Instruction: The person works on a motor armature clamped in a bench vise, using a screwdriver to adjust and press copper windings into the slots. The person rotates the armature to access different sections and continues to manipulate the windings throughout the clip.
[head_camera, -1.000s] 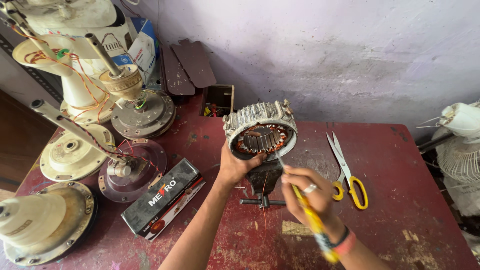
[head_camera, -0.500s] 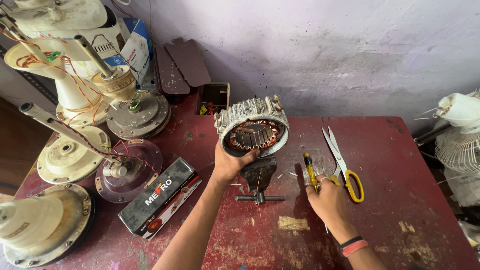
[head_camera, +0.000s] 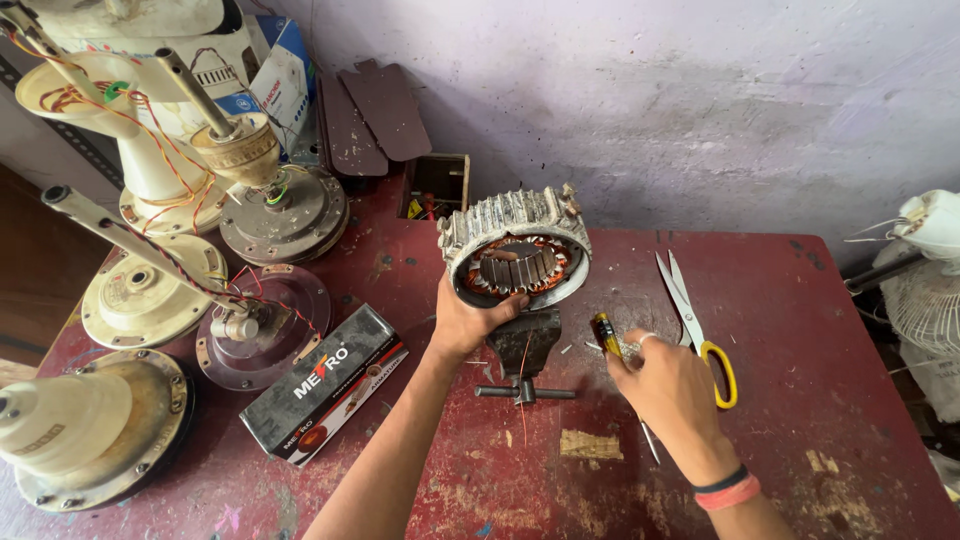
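Observation:
A round fan motor stator (head_camera: 512, 218) with copper windings and a ribbed grey shell stands tilted on a small dark bench vise (head_camera: 526, 348) on the red table (head_camera: 820, 330). My left hand (head_camera: 468, 322) grips the stator's lower left rim. My right hand (head_camera: 672, 392) rests low over the table to the right of the vise, fingers curled around a yellow-handled screwdriver (head_camera: 604, 329). The handle pokes out past my fingers and the thin shaft shows below my palm. Yellow-handled scissors (head_camera: 690, 305) lie just right of that hand.
A black and grey cardboard box (head_camera: 322, 388) lies left of the vise. Several dismantled ceiling fan motors (head_camera: 285, 215) with rods and loose wires crowd the left side. A small wooden box of parts (head_camera: 437, 187) sits by the wall. A white table fan (head_camera: 925, 280) stands at the right edge.
My right hand drew the screwdriver away from the stator and lowered it to the table by the scissors. My left hand stayed on the stator.

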